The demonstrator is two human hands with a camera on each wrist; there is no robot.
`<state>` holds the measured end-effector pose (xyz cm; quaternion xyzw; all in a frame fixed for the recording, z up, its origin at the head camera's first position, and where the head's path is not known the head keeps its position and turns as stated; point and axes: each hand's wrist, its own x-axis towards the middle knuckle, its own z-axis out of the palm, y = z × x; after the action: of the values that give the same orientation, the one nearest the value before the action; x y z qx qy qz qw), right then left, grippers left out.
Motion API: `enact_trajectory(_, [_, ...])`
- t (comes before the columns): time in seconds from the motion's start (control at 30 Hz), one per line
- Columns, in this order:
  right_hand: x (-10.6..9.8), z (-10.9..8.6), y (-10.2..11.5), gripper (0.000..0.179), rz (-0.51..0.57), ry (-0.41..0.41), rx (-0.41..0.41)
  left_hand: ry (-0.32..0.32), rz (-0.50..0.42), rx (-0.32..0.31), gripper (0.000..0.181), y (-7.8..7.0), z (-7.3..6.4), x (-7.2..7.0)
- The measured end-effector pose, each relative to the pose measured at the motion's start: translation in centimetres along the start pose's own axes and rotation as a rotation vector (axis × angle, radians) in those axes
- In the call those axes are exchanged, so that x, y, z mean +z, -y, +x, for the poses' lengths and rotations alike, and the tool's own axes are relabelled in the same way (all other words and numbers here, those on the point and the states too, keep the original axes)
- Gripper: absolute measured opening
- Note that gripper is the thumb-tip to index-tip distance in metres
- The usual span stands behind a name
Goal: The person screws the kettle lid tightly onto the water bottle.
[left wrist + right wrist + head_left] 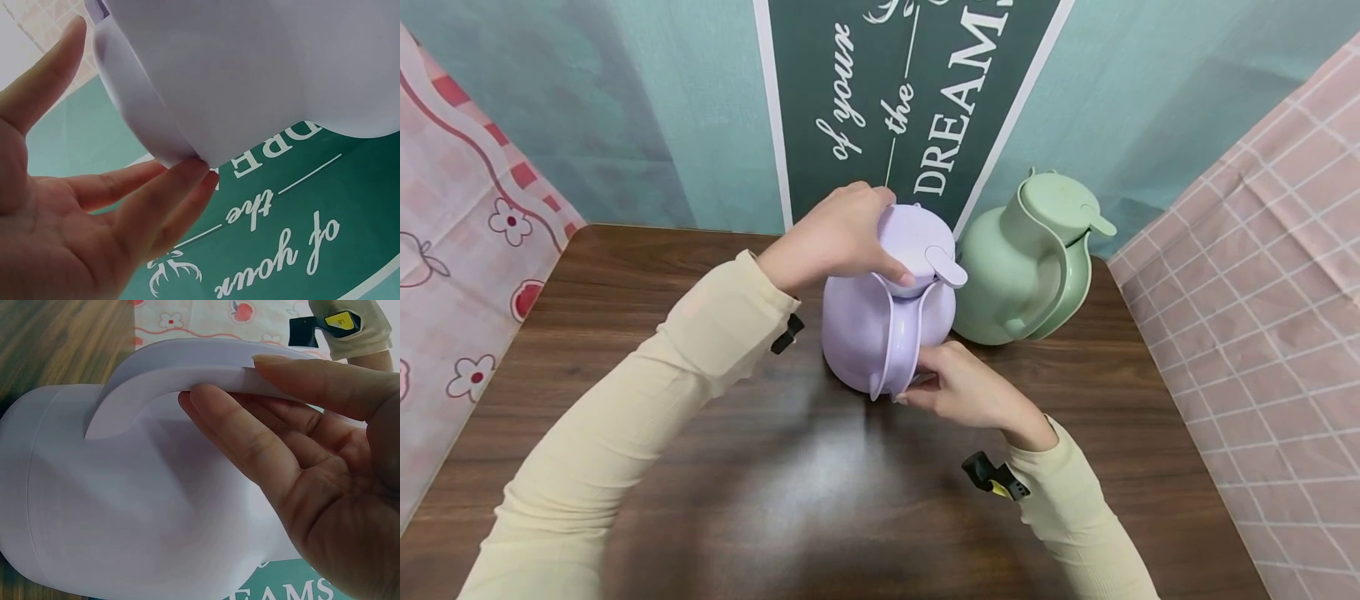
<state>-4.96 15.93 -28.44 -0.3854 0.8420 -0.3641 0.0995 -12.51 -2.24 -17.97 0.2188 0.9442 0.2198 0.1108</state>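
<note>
A lavender thermos jug [853, 333] stands upright on the wooden table, its handle [904, 337] facing me. My left hand [842, 233] grips the round lid [916, 229] from the left, thumb at the near side and fingers behind. Seen from the left wrist, the fingertips [187, 172] touch the lid's rim. Low on the handle, my right hand [966, 383] pinches it between thumb and fingers. The right wrist view shows that thumb [306, 381] over the handle, with the fingers on its inner side.
A sage-green thermos jug [992, 283] of the same shape stands close on the right. Behind hangs a teal cloth [715, 108] with a dark green lettered panel [880, 92]. Patterned cloths [467, 250] and pink tiles [1262, 333] border the table [805, 500].
</note>
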Motion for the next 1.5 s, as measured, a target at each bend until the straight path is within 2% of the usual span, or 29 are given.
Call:
enact_trajectory(0.27, [0.1, -0.1, -0.1, 0.015, -0.007, -0.002, -0.001, -0.022, 0.010, -0.020, 0.078, -0.2, -0.1, 0.3])
enact_trajectory(0.43, [0.1, -0.1, -0.1, 0.015, -0.004, -0.002, -0.011, -0.008, 0.017, -0.019, 0.076, -0.1, 0.1, 0.1])
enact_trajectory(0.7, [0.0, 0.0, -0.1, 0.015, -0.017, -0.004, -0.012, 0.062, -0.020, 0.003, 0.075, 0.7, 0.6, -0.7])
enact_trajectory(1.0, [0.1, 0.0, -0.1, 0.015, -0.032, -0.017, -0.023, 0.175, 0.016, 0.034, 0.079, 1.4, 1.0, -1.3])
enact_trajectory(1.1, [0.0, -0.1, -0.1, 0.015, -0.032, -0.015, -0.014, 0.158, 0.007, 0.036, 0.083, 1.3, 0.8, -1.2])
enact_trajectory(1.23, [0.0, -0.1, 0.0, 0.015, -0.018, -0.007, -0.003, 0.100, -0.017, 0.027, 0.088, 0.9, 0.4, -0.8])
enact_trajectory(1.33, [0.1, -0.1, 0.0, 0.016, -0.005, -0.003, 0.001, 0.065, -0.009, 0.016, 0.090, 0.5, 0.2, -0.5])
enact_trajectory(1.5, [0.1, -0.1, 0.0, 0.016, -0.001, -0.005, -0.001, 0.042, 0.024, 0.010, 0.088, 0.2, 0.2, -0.3])
